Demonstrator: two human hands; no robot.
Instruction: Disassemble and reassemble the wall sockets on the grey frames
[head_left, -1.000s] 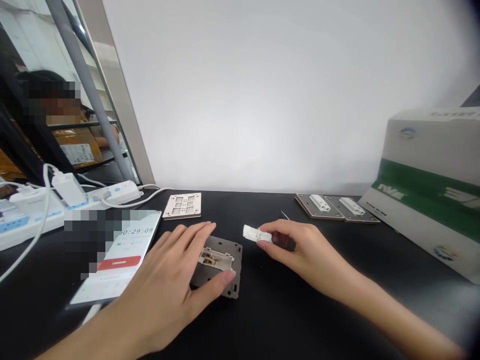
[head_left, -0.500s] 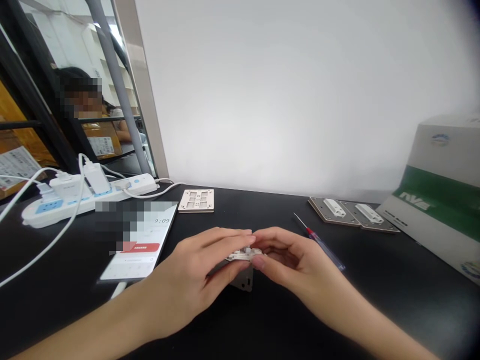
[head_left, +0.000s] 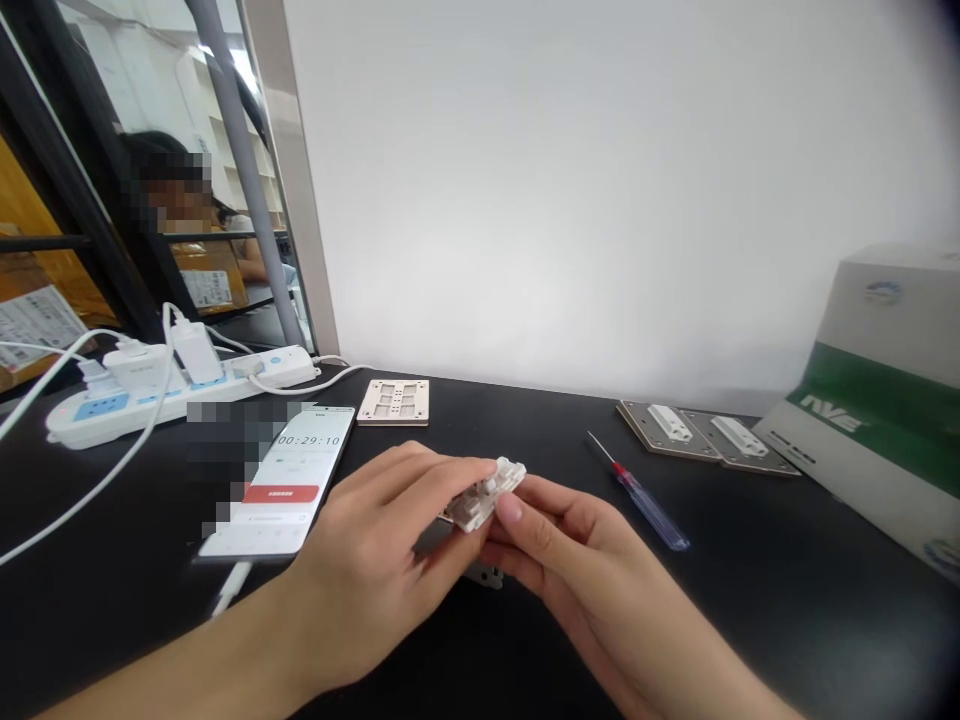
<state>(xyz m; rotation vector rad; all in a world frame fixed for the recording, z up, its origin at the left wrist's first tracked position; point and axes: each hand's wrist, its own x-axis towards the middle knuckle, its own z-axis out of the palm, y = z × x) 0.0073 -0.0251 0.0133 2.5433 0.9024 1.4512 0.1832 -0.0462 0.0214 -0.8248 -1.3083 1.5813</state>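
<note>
A small white plastic switch module [head_left: 491, 492], with raised ribs and clips on its upper face, is held tilted between both hands above the black table. My left hand [head_left: 397, 520] grips it from the left, fingers over the top and thumb below. My right hand [head_left: 562, 540] pinches its right edge, the thumb on the near side and the other fingers curled behind and under. Below them a grey plate with holes [head_left: 487, 574] shows only in part; the rest is hidden by the hands. A screwdriver [head_left: 649, 505] with a clear purple and red handle lies right of my right hand.
A pale square frame [head_left: 394, 403] lies at the back. Two plates with white modules [head_left: 705, 435] sit at the right, beside a green and white box [head_left: 862, 400]. To the left are a phone [head_left: 281, 490] and a white power strip [head_left: 180, 395] with cables. Another person is beyond the glass.
The white module has tilted up so more of its ribbed face shows. My right hand has shifted lower, its fingers now behind and under the module. The phone display shows a different time.
</note>
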